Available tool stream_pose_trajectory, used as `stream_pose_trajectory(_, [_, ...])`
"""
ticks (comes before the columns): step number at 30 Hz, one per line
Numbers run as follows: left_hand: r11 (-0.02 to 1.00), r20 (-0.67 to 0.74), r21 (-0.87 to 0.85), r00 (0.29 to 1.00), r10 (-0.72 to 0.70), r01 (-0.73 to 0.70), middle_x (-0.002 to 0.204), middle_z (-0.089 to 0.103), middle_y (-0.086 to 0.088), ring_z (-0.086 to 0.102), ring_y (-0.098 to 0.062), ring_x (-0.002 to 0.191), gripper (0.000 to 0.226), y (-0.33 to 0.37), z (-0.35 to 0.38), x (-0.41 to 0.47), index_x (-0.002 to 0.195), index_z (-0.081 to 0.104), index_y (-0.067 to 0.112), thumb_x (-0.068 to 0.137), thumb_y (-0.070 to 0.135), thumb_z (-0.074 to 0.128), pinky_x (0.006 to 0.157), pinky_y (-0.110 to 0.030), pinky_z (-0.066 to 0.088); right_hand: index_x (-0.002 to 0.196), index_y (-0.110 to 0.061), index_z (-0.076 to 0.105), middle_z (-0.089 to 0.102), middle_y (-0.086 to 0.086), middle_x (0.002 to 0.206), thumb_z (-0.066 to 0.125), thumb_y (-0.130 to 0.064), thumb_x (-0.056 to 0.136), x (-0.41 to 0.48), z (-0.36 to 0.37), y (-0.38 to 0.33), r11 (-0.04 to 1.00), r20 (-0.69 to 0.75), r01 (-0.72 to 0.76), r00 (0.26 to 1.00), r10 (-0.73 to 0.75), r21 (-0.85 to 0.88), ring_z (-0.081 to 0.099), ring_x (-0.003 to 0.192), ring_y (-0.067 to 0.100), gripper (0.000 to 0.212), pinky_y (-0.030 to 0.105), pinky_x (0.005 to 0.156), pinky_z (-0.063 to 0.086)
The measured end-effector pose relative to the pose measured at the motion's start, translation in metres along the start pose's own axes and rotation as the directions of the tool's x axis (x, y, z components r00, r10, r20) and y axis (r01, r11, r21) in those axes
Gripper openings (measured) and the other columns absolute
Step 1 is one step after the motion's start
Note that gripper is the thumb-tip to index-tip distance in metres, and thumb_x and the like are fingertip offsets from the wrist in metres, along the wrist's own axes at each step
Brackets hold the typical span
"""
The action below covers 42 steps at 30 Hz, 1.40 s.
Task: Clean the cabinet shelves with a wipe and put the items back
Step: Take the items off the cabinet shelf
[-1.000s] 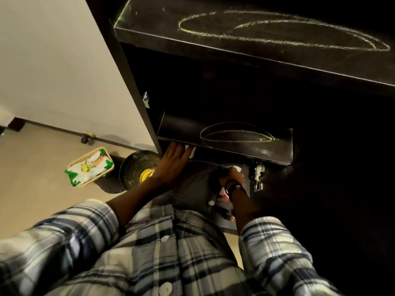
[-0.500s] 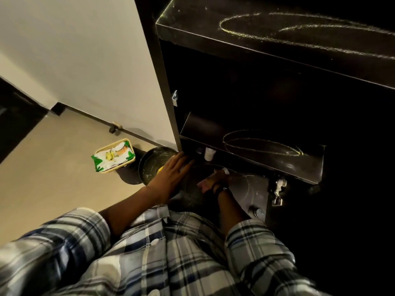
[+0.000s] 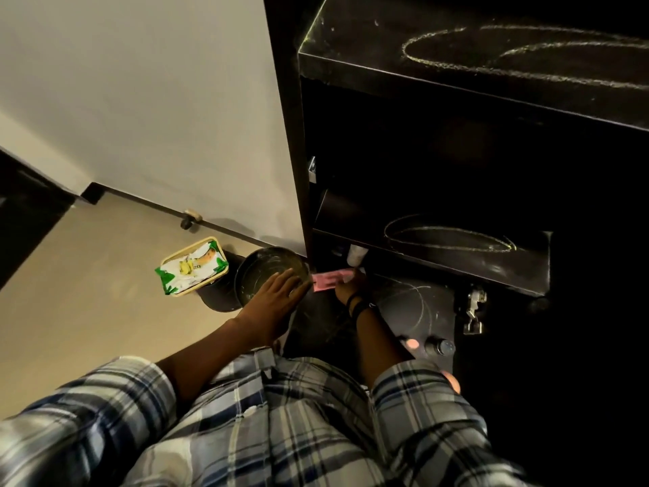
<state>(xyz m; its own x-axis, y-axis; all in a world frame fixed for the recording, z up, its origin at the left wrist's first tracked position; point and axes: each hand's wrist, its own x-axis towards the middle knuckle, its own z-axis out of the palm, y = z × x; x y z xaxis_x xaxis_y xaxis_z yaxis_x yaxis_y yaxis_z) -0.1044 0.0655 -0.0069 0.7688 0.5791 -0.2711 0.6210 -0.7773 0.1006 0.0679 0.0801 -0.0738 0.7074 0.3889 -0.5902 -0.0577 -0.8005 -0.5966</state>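
Dark open-front cabinet [image 3: 456, 163] fills right side, black shelves, very dim inside. Top shelf board [image 3: 491, 68] carries looping chalk-like ovals; middle shelf [image 3: 439, 247] has a smaller oval scribble; bottom shelf [image 3: 414, 307] near floor level also shows faint white arcs. White wall panel [image 3: 140, 100] to the left, beige floor [image 3: 70, 293] below it.

Person in blue-and-white plaid shirt [image 3: 263, 423] leans over, both sleeves rolled to the elbow.

Round dark metal bowl [image 3: 270, 272] sits on the floor just beside the cabinet's left edge. Green-and-white wipe packet in a yellow-rimmed tray [image 3: 191, 267] lies left of the bowl, close to it.

Left hand [image 3: 270, 300] hovers over the bowl's near rim, fingers spread flat, gripping nothing. Right hand [image 3: 347, 286], dark band on the wrist, is at the front of the bottom shelf, fingers pinched on one end of a flat pink rectangular item [image 3: 330, 279]; item is level, its other end pointing toward the bowl.

Small white cylindrical container [image 3: 356, 254] stands under the middle shelf, just behind the right hand. Metal hinge [image 3: 474, 311] on the cabinet's right. Small dark capped bottle [image 3: 439, 347] at the bottom shelf's front edge.
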Motion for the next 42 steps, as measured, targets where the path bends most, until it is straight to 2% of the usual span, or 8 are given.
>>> stream_pose_trajectory(3, [0.999, 0.060, 0.029, 0.998, 0.015, -0.016, 0.133, 0.053, -0.018, 0.045, -0.039, 0.127, 0.085, 0.002, 0.000, 0.004, 0.137, 0.040, 0.008, 0.063, 0.022, 0.078, 0.102, -0.052, 0.038, 0.136, 0.008, 0.038, 0.041, 0.026, 0.142, 0.044, -0.009, 0.097, -0.024, -0.039, -0.008, 0.983, 0.280, 0.180, 0.946, -0.161, -0.043, 0.041, 0.130, 0.038, 0.043, 0.036, 0.104, 0.035])
stream_pose_trajectory(8, [0.986, 0.008, 0.050, 0.988, 0.156, -0.156, 0.111, 0.067, -0.014, 0.065, -0.032, 0.102, 0.055, 0.025, -0.003, 0.026, 0.121, 0.055, 0.009, 0.072, 0.030, 0.042, 0.077, -0.038, 0.057, 0.109, -0.001, 0.065, 0.064, 0.020, 0.118, 0.052, -0.013, 0.091, -0.040, -0.097, 0.007, 0.952, 0.127, 0.217, 0.973, -0.193, -0.215, 0.058, 0.113, 0.037, 0.026, 0.041, 0.096, 0.046])
stream_pose_trajectory(13, [0.964, 0.127, -0.200, 0.971, 0.204, -0.176, 0.148, 0.032, -0.016, 0.028, -0.032, 0.138, 0.069, 0.079, -0.001, 0.051, 0.147, 0.019, 0.012, 0.086, 0.033, 0.044, 0.114, -0.046, 0.025, 0.098, -0.003, 0.068, 0.070, 0.019, 0.101, 0.052, -0.017, 0.084, -0.042, -0.143, 0.035, 0.835, 0.038, 0.323, 0.939, -0.343, -0.446, 0.064, 0.099, 0.038, 0.025, 0.038, 0.085, 0.050])
stream_pose_trajectory(16, [0.956, 0.181, -0.258, 0.965, 0.187, -0.137, 0.154, 0.017, -0.016, 0.013, -0.031, 0.143, 0.068, 0.109, 0.004, 0.062, 0.148, 0.013, 0.010, 0.089, 0.025, 0.044, 0.116, -0.047, 0.018, 0.095, -0.004, 0.070, 0.069, 0.018, 0.098, 0.057, -0.011, 0.081, -0.051, -0.161, 0.051, 0.790, 0.133, 0.356, 0.932, -0.337, -0.499, 0.063, 0.096, 0.037, 0.020, 0.038, 0.080, 0.051])
stream_pose_trajectory(22, [0.923, 0.193, -0.371, 0.964, 0.185, -0.103, 0.142, 0.035, -0.019, 0.039, -0.036, 0.128, 0.058, 0.149, 0.002, 0.075, 0.141, 0.028, 0.006, 0.092, 0.028, 0.049, 0.104, -0.046, 0.036, 0.107, -0.016, 0.070, 0.071, 0.012, 0.106, 0.062, -0.018, 0.081, -0.052, -0.187, 0.073, 0.749, 0.230, 0.378, 0.926, -0.300, -0.545, 0.065, 0.099, 0.030, 0.027, 0.032, 0.086, 0.051])
stream_pose_trajectory(27, [0.934, 0.257, -0.354, 0.956, 0.143, -0.044, 0.135, 0.047, -0.019, 0.048, -0.036, 0.122, 0.047, 0.162, 0.009, 0.090, 0.136, 0.041, 0.008, 0.092, 0.021, 0.049, 0.102, -0.042, 0.039, 0.109, -0.004, 0.066, 0.066, 0.020, 0.112, 0.060, -0.011, 0.087, -0.044, -0.195, 0.083, 0.685, 0.247, 0.414, 0.910, -0.334, -0.600, 0.061, 0.106, 0.034, 0.024, 0.036, 0.091, 0.048])
stream_pose_trajectory(36, [0.968, 0.315, -0.249, 0.945, 0.087, -0.006, 0.127, 0.055, -0.020, 0.051, -0.034, 0.118, 0.029, 0.173, 0.014, 0.100, 0.119, 0.054, 0.002, 0.094, 0.013, 0.045, 0.096, -0.037, 0.039, 0.112, -0.016, 0.066, 0.066, 0.015, 0.113, 0.055, -0.005, 0.087, -0.030, -0.193, 0.088, 0.601, 0.308, 0.479, 0.876, -0.370, -0.640, 0.062, 0.106, 0.031, 0.030, 0.032, 0.090, 0.047])
stream_pose_trajectory(42, [0.925, 0.273, -0.366, 0.962, 0.001, 0.103, 0.115, 0.064, -0.018, 0.058, -0.037, 0.109, 0.026, 0.136, 0.005, 0.096, 0.109, 0.062, 0.003, 0.086, 0.012, 0.053, 0.090, -0.038, 0.045, 0.106, -0.004, 0.063, 0.065, 0.020, 0.107, 0.051, -0.016, 0.093, -0.026, -0.174, 0.074, 0.582, 0.334, 0.509, 0.859, -0.387, -0.634, 0.063, 0.098, 0.036, 0.022, 0.037, 0.082, 0.050])
